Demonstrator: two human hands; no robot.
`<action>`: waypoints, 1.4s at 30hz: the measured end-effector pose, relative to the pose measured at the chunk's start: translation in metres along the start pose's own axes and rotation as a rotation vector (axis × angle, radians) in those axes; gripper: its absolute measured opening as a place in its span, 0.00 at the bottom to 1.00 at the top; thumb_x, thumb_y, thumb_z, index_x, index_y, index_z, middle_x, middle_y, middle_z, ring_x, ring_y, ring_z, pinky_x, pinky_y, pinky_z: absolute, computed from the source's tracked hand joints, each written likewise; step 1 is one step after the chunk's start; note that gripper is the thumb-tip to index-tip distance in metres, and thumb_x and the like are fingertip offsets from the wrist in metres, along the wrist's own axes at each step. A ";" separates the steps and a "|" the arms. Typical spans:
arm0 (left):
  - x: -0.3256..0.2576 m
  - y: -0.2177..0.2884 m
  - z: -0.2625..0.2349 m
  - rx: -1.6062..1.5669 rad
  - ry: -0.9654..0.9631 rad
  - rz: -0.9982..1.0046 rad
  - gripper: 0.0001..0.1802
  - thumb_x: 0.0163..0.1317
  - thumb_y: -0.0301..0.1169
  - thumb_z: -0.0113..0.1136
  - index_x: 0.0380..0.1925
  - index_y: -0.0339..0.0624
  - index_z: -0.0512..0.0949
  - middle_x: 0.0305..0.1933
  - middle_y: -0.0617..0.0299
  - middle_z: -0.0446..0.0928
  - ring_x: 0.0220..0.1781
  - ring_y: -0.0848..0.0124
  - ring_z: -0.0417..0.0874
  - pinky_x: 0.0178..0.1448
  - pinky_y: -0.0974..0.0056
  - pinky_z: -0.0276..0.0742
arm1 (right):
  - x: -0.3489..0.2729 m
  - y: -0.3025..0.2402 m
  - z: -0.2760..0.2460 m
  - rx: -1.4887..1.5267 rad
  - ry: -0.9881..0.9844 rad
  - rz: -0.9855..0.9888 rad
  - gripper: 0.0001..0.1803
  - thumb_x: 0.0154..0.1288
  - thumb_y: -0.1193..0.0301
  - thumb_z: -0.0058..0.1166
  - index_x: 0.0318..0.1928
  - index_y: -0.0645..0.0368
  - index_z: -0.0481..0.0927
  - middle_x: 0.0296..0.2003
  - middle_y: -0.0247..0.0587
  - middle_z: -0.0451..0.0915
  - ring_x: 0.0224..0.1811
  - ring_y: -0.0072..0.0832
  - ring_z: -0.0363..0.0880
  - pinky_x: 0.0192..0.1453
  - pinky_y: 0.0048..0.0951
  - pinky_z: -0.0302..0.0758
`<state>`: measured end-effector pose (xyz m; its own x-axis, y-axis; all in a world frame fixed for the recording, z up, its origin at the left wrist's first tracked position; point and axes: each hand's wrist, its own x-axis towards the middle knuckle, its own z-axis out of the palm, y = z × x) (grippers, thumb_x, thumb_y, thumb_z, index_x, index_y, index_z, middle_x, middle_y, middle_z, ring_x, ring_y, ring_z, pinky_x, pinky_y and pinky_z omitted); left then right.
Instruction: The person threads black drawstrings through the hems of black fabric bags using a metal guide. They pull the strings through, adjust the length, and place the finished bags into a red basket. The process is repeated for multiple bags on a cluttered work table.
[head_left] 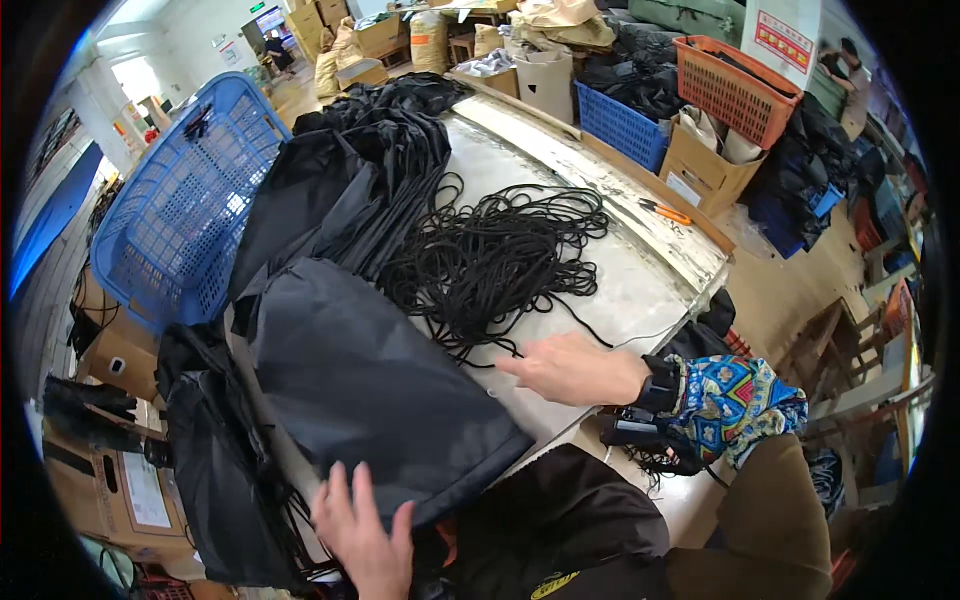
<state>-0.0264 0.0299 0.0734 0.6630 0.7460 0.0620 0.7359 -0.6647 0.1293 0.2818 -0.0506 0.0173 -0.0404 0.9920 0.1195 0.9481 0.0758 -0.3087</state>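
Observation:
A dark fabric piece like a bag (365,375) lies across the near left of the table. My left hand (370,540) rests at its near edge, fingers spread and holding nothing. Beyond the fabric piece is a tangled heap of black cord (500,260). My right hand (580,368) is at the heap's near side, with its fingers closed on a strand of the cord; the fingertips are slightly blurred. A patterned blue sleeve cover (735,400) and a black wristband (660,383) show on my right arm.
More black fabric pieces (350,190) are stacked at the table's far left. A blue plastic basket (190,200) leans to the left. Orange-handled snips (665,211) lie near the table's right edge. Beyond stand a blue crate (620,128), an orange crate (735,92) and a cardboard box (705,165).

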 end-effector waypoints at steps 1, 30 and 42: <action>0.012 -0.005 0.021 -0.089 -0.036 0.086 0.49 0.45 0.41 0.71 0.66 0.43 0.57 0.70 0.44 0.52 0.71 0.38 0.48 0.68 0.38 0.51 | -0.006 0.001 0.002 -0.025 0.062 -0.049 0.14 0.60 0.73 0.46 0.47 0.61 0.71 0.24 0.45 0.76 0.29 0.46 0.79 0.29 0.46 0.73; 0.096 0.050 0.071 -0.929 -0.358 0.729 0.02 0.58 0.22 0.56 0.29 0.36 0.73 0.30 0.56 0.72 0.32 0.62 0.75 0.37 0.65 0.70 | -0.014 -0.014 0.010 0.143 0.011 0.027 0.17 0.58 0.75 0.49 0.50 0.58 0.72 0.35 0.46 0.75 0.34 0.45 0.78 0.35 0.42 0.75; 0.012 -0.053 -0.055 -3.515 0.404 2.515 0.09 0.61 0.32 0.53 0.29 0.40 0.78 0.36 0.57 0.79 0.38 0.66 0.80 0.45 0.62 0.74 | 0.006 0.048 0.020 -0.004 0.139 0.208 0.05 0.56 0.76 0.48 0.29 0.64 0.76 0.28 0.51 0.77 0.34 0.48 0.78 0.37 0.44 0.75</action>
<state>-0.0653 0.0766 0.1215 -0.1972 0.8451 0.4968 0.1452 0.5264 -0.8378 0.3211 -0.0390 -0.0160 0.1996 0.9627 0.1827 0.9328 -0.1296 -0.3362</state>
